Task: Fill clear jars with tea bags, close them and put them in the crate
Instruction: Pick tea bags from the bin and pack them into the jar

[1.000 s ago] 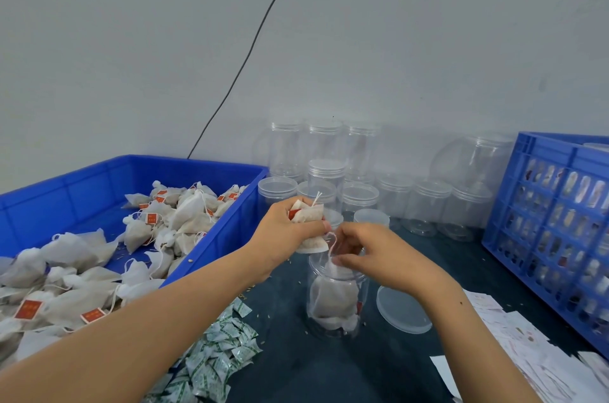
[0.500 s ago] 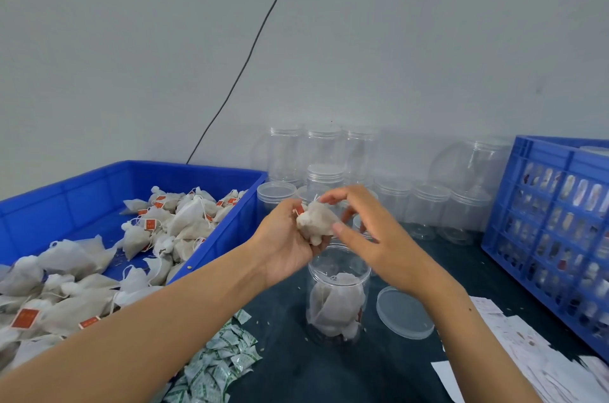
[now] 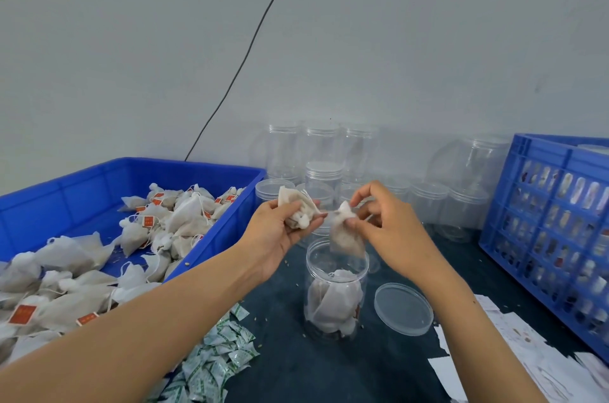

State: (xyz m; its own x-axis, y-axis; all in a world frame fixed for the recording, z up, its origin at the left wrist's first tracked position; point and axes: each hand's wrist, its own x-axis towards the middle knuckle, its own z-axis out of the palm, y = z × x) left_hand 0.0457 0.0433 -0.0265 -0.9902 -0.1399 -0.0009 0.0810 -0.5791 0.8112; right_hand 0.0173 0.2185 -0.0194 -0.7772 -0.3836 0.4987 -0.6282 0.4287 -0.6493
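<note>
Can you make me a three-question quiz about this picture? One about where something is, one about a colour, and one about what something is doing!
1. Where is the loose round lid?
A. Screwed on the open jar
B. Flat on the table, right of the open jar
C. Inside the bin

2. What colour is the bin that holds the pile of tea bags?
A. Blue
B. Red
C. Yellow

3. What is the right hand doing?
A. Resting flat on the table
B. Lifting the lid
C. Pinching a tea bag above the open jar

Answers:
1 B: the lid lies beside the open jar, whose mouth is uncovered.
2 A: the bin's walls are bright blue.
3 C: its fingers pinch the top of a tea bag hanging over the jar's mouth, while the left hand holds more tea bags.
</note>
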